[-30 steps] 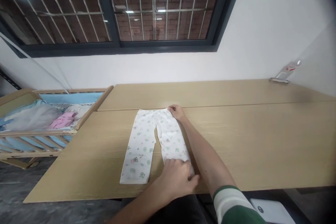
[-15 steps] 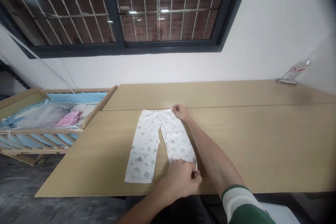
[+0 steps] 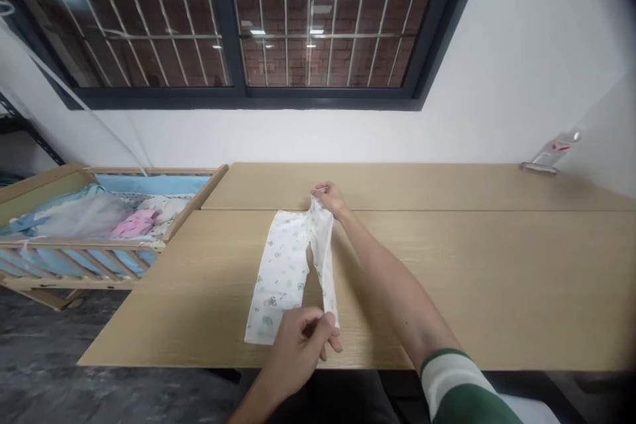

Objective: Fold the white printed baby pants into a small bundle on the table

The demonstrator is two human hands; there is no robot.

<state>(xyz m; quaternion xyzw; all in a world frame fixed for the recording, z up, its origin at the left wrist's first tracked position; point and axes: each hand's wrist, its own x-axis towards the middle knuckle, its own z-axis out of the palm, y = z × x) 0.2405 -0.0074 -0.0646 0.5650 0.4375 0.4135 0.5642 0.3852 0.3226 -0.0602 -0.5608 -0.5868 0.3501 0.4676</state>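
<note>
Two pinch grips on baby trousers, near edge of table. Nearest: L hand, thumb & fingers closed on one leg's hem. Farther: R hand, pinching waistband corner. Flat 0.5 s ago, that leg now raised on edge, tilted twd other leg. Beyond, left: crib w/ pink garment; nothing in path. Rear: barred window.

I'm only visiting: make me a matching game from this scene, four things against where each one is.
1 right hand
2 left hand
3 crib
4 pink cloth

a lies inside the crib
b grips the baby pants at the far waistband
c stands left of the table
d grips a near leg cuff

Pairs: 1-b, 2-d, 3-c, 4-a
</note>
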